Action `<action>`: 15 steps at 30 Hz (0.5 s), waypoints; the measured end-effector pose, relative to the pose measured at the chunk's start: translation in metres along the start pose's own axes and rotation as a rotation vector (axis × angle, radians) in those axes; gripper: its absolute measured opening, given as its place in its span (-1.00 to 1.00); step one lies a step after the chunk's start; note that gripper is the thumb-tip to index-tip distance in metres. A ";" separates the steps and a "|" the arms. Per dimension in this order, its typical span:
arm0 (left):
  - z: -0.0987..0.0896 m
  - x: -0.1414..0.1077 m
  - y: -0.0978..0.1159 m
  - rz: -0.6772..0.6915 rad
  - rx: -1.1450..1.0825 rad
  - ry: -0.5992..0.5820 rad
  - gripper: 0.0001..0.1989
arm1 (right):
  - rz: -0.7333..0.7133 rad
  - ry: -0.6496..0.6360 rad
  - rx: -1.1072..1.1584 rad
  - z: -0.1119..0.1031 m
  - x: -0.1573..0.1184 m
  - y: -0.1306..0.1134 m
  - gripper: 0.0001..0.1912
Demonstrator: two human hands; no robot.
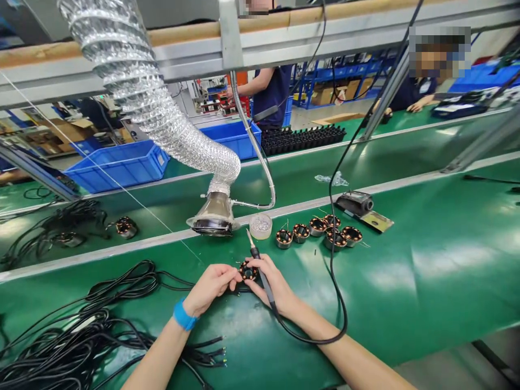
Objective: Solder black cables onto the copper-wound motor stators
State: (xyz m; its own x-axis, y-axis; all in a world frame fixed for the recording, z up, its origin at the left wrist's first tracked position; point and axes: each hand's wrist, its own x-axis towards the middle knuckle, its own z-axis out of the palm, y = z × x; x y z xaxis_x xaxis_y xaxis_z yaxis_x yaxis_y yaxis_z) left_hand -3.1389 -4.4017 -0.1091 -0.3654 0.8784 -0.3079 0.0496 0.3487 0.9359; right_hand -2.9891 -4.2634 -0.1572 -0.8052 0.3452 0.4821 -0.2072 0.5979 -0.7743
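Note:
My right hand is closed around a soldering iron, its tip pointing up and away. Between the thumb and fingers of the same hand sits a small motor stator, a ring with copper windings. My left hand, with a blue band at the wrist, is closed in a pinch against the stator's left edge. Whatever lies between those fingertips is too small to make out. Beyond the iron's tip stands a round clear dish. Several more stators lie to its right.
A fume hood on a silver duct hangs ahead. Black cables pile up at left. The iron's cord loops across my right forearm. A dark metal device stands at right. Blue bins and co-workers are farther back.

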 end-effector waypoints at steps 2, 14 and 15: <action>-0.007 -0.006 -0.005 0.104 0.248 0.074 -0.55 | 0.006 -0.001 0.009 0.000 0.000 -0.001 -0.61; -0.007 -0.028 -0.017 0.338 0.806 -0.116 -0.71 | 0.047 0.036 -0.036 -0.004 0.002 -0.005 -0.61; -0.004 -0.028 -0.019 0.324 0.769 -0.156 -0.72 | 0.033 0.025 -0.045 -0.005 0.001 -0.007 -0.60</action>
State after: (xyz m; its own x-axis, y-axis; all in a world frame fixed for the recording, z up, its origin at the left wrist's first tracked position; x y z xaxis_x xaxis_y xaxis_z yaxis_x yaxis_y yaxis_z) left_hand -3.1334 -4.4346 -0.1179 -0.0944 0.9885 -0.1178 0.7687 0.1475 0.6224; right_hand -2.9859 -4.2638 -0.1496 -0.7967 0.3834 0.4672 -0.1549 0.6176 -0.7711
